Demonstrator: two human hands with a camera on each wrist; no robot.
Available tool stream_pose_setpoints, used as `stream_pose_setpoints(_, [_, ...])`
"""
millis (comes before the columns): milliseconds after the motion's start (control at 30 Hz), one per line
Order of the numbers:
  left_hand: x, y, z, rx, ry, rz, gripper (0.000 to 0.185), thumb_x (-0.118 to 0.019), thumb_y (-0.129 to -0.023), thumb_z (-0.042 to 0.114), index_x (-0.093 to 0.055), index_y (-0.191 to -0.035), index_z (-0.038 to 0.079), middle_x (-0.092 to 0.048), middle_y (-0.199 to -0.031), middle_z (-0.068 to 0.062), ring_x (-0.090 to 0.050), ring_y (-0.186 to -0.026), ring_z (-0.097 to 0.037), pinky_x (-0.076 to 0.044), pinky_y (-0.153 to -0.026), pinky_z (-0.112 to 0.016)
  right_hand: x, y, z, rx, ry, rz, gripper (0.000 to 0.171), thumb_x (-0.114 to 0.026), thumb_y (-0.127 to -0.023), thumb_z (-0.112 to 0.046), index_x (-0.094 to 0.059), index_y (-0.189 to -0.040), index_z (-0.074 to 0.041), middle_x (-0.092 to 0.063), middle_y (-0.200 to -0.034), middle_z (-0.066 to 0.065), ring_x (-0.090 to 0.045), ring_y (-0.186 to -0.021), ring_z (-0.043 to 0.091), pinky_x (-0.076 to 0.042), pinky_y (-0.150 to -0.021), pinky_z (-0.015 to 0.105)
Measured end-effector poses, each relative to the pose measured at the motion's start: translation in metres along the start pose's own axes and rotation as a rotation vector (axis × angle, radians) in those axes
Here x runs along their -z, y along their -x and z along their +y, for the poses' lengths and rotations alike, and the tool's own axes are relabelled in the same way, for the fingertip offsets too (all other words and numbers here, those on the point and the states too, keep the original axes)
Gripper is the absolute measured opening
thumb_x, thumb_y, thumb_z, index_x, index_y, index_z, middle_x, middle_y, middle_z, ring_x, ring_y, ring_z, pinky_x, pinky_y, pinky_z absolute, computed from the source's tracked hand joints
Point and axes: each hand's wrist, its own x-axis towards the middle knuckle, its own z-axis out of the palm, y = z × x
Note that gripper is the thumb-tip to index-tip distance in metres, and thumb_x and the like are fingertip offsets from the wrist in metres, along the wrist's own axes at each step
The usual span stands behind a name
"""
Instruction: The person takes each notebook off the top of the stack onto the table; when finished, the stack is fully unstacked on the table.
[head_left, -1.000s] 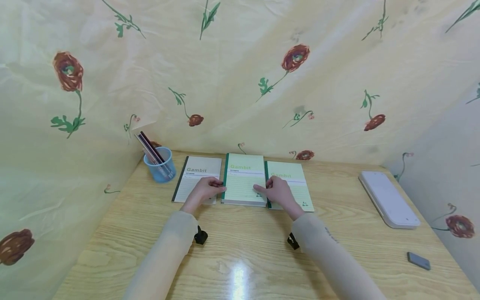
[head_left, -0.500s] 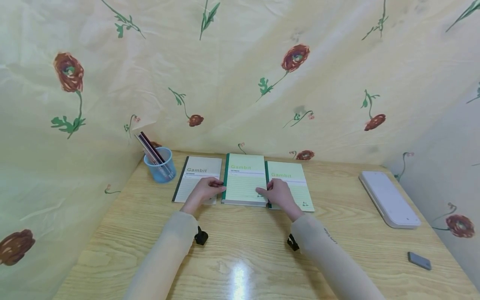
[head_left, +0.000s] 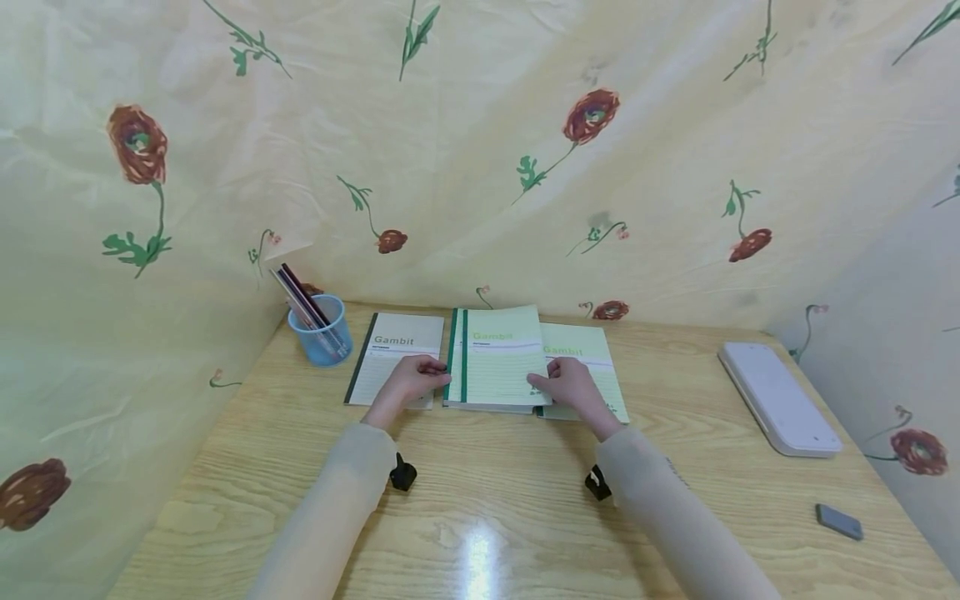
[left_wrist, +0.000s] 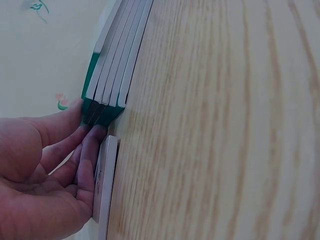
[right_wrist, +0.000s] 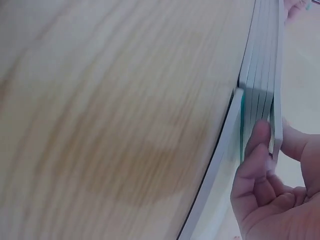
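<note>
Your right hand: pinching top green-spined Gambit notebook, seemingly unstacking; left hand: relaxed, touching notebook stack; next: likely steady lift.

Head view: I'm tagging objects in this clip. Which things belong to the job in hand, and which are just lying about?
In the job:
stack of notebooks, the left grip at its spine
offset top notebook, pinched by the right grip
possibly the left notebook and right notebook

Apparently lying about:
blue cup with pens or pencils
flat white device
small grey object
</note>
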Motion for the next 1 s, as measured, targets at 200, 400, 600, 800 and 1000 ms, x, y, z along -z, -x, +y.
stream_pose_setpoints(200, [-0.001,0.000,-0.001,0.008,0.008,0.005,0.031,-0.071,-0.094,0.013,-0.066,-0.120,-0.003,-0.068,-0.112,-0.014,-0.063,-0.105,-0.027,-0.050,-0.094,-0.039,0.011,0.002,0.013,-0.060,-0.136,-0.013,0.052,-0.063,-0.098,-0.034,-0.052,-0.128,0.008,-0.060,-0.122,0.025,-0.060,-0.098,0.028,-0.052,-0.079,0.037])
stream_pose_setpoints(400, [-0.001,-0.001,-0.002,0.010,-0.003,0.000,0.031,-0.070,-0.094,0.014,-0.066,-0.120,-0.002,-0.068,-0.112,-0.014,-0.063,-0.105,-0.027,-0.049,-0.095,-0.040,0.025,0.005,0.028,-0.133,-0.249,-0.025,0.058,-0.061,-0.099,-0.036,-0.049,-0.134,0.008,-0.055,-0.126,0.022,-0.052,-0.106,0.029,-0.048,-0.085,0.038])
stream_pose_setpoints(600, [-0.001,-0.001,-0.002,0.018,0.006,-0.001,0.031,-0.071,-0.094,0.014,-0.066,-0.120,-0.002,-0.068,-0.112,-0.014,-0.063,-0.105,-0.027,-0.050,-0.094,-0.039,0.046,0.014,0.042,-0.159,-0.256,-0.051,0.068,-0.057,-0.101,-0.039,-0.040,-0.142,0.012,-0.045,-0.140,0.028,-0.045,-0.120,0.035,-0.043,-0.100,0.048])
stream_pose_setpoints(800, [0.000,0.000,-0.003,0.008,0.010,-0.003,0.030,-0.070,-0.094,0.014,-0.066,-0.120,-0.002,-0.068,-0.112,-0.013,-0.063,-0.106,-0.027,-0.049,-0.095,-0.040,0.070,0.019,0.059,-0.122,-0.286,-0.033,0.063,-0.056,-0.102,-0.037,-0.044,-0.136,0.015,-0.057,-0.120,0.020,-0.054,-0.102,0.023,-0.049,-0.085,0.033])
stream_pose_setpoints(1000, [0.000,0.000,-0.003,-0.001,0.015,-0.003,0.030,-0.071,-0.094,0.013,-0.066,-0.120,-0.002,-0.068,-0.113,-0.014,-0.063,-0.106,-0.028,-0.050,-0.095,-0.040,0.094,0.021,0.080,-0.120,-0.316,-0.041,0.065,-0.056,-0.102,-0.041,-0.045,-0.134,0.014,-0.063,-0.096,0.001,-0.056,-0.085,0.007,-0.049,-0.074,0.023])
